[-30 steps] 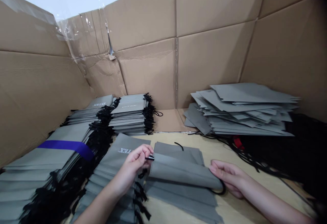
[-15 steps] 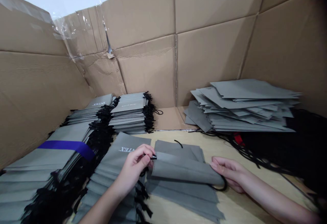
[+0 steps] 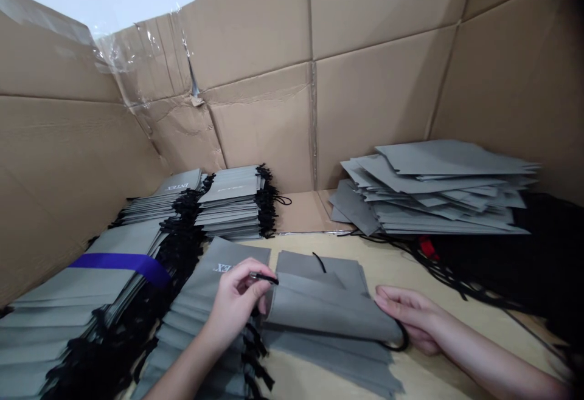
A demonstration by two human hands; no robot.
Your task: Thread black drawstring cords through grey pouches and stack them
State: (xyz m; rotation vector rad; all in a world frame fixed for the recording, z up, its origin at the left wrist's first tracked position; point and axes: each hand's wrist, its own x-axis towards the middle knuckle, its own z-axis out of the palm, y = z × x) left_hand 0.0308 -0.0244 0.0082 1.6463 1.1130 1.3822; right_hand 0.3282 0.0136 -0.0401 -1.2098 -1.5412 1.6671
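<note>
A grey fabric pouch (image 3: 328, 312) lies on a few others on the wooden table (image 3: 410, 266) in front of me. My left hand (image 3: 237, 306) pinches a thin black tool or cord end (image 3: 264, 277) at the pouch's left edge, fingers closed. My right hand (image 3: 408, 315) holds the pouch's right edge, where a black cord loop (image 3: 399, 342) hangs out beneath the fingers.
Stacks of finished grey pouches with black cords (image 3: 232, 202) fill the left side, one bound with a purple band (image 3: 123, 263). A loose pile of flat grey pouches (image 3: 433, 190) lies at the right, with black cords (image 3: 502, 266) beside it. Cardboard walls (image 3: 274, 84) surround everything.
My left hand has shifted slightly along the pouch's left edge with the black end, and the pinch has turned a little. The right hand has hardly moved.
</note>
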